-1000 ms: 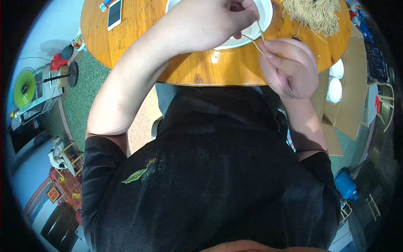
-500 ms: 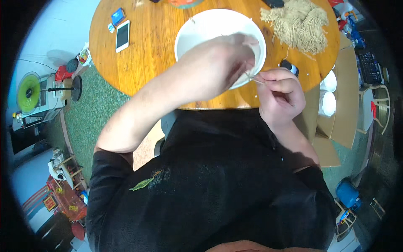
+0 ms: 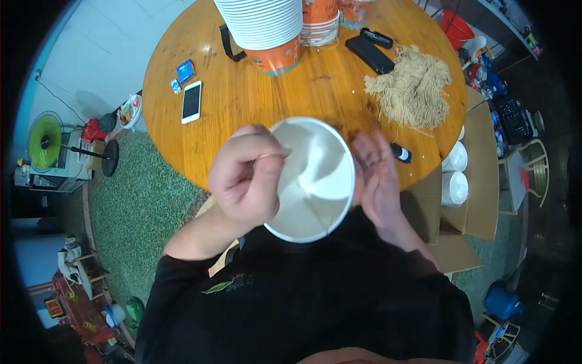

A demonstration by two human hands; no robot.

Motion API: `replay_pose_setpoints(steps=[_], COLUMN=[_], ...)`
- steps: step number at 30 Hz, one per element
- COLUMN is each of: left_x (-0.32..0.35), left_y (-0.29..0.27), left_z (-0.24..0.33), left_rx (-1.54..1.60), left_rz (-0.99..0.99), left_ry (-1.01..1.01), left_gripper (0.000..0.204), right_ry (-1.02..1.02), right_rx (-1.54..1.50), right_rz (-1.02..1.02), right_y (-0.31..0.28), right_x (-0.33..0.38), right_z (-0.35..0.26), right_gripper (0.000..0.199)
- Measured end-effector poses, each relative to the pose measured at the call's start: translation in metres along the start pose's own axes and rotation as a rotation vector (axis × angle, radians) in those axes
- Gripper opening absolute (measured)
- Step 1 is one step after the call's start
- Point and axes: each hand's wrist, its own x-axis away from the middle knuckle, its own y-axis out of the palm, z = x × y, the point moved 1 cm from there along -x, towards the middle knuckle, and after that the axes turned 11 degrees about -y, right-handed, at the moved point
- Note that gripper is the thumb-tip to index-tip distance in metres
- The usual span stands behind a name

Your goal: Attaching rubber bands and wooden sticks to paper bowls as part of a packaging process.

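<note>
A white paper bucket (image 3: 309, 176) is in front of my chest at the near table edge, its mouth tipped toward me and its inside bare white. Bits of thin string show at its rim. My left hand (image 3: 245, 176) is closed at the bucket's left rim, thumb and forefinger pinched together; what lies in the pinch is too small to make out. On the other side, my right hand (image 3: 379, 179) has its fingers stretched out beside the bucket wall, slightly blurred. Whether it touches the wall I cannot tell.
Beige string (image 3: 415, 91) lies heaped at the table's right, near a black case (image 3: 370, 54) and a small dark bottle (image 3: 401, 153). Stacked paper buckets (image 3: 260, 24) stand at the back. A phone (image 3: 191, 102) lies left. An open carton (image 3: 479, 182) with white buckets stands right.
The bucket has come nearer to me, its mouth now facing up at me. My left hand moved from over its right side to its left rim; my right hand opened from a pinch on string.
</note>
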Motion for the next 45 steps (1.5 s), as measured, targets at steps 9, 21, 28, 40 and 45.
replay_pose_setpoints(steps=[9, 21, 28, 40, 45], left_x=[0.001, 0.014, 0.049, 0.078, 0.065], left_y=[0.008, -0.017, -0.033, -0.047, -0.038], left_z=[0.01, -0.023, -0.072, -0.084, -0.088], left_rx=[0.112, -0.352, -0.602, -0.816, -0.762], left_rz=[0.107, -0.013, -0.125, -0.132, -0.176], left_ry=[0.095, 0.007, -0.332, -0.414, -0.378], left_gripper=[0.028, 0.014, 0.048, 0.044, 0.043], right_ry=[0.313, -0.033, -0.702, -0.807, -1.224], right_rx=[-0.284, 0.15, 1.163, 1.474, 1.783], right_rz=[-0.276, -0.108, -0.213, -0.63, -0.404], right_y=[0.026, 0.002, 0.062, 0.208, 0.132], right_x=[0.025, -0.053, -0.219, -0.371, -0.452], right_z=[-0.024, -0.087, -0.14, -0.084, -0.031], right_gripper=[0.102, 0.085, 0.097, 0.068, 0.052])
